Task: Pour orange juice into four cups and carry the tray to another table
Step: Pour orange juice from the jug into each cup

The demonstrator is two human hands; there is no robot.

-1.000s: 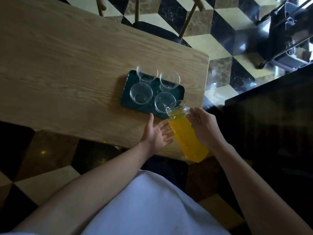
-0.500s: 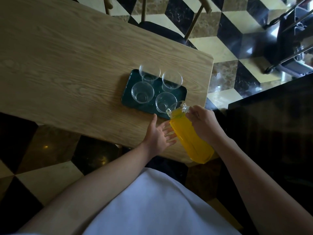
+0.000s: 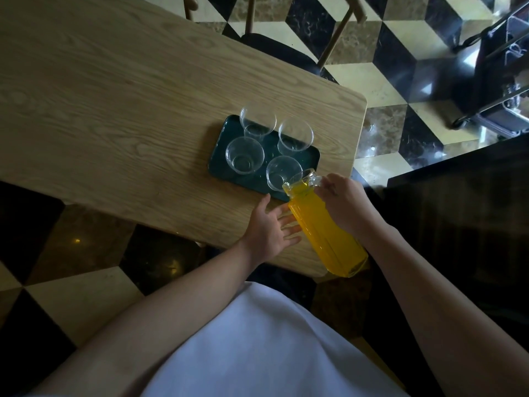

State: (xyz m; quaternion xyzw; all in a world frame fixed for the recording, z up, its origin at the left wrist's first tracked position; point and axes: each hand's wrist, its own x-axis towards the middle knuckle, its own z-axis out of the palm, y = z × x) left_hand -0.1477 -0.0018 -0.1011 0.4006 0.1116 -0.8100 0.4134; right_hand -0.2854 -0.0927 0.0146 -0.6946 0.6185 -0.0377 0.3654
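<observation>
A dark green tray (image 3: 223, 156) lies near the right end of the wooden table (image 3: 114, 110). Several clear cups stand on it, all without juice: the near right cup (image 3: 282, 173), the near left cup (image 3: 244, 156), and two at the back (image 3: 257, 121) (image 3: 295, 136). My right hand (image 3: 342, 204) grips the neck and handle of a glass jug of orange juice (image 3: 323, 227), tilted with its spout over the near right cup. My left hand (image 3: 269, 230) hovers open beside the jug's left side, fingers spread, possibly brushing it.
The table's right edge (image 3: 359, 133) lies just beyond the tray. A chair (image 3: 286, 50) stands behind the table. The floor has a black, cream and brown cube pattern. A dark counter (image 3: 458, 224) rises on the right, and a metal cart (image 3: 498, 81) stands at the far right.
The jug has tipped a little further, bringing its spout closer over the near right cup. My left hand has stayed beside it.
</observation>
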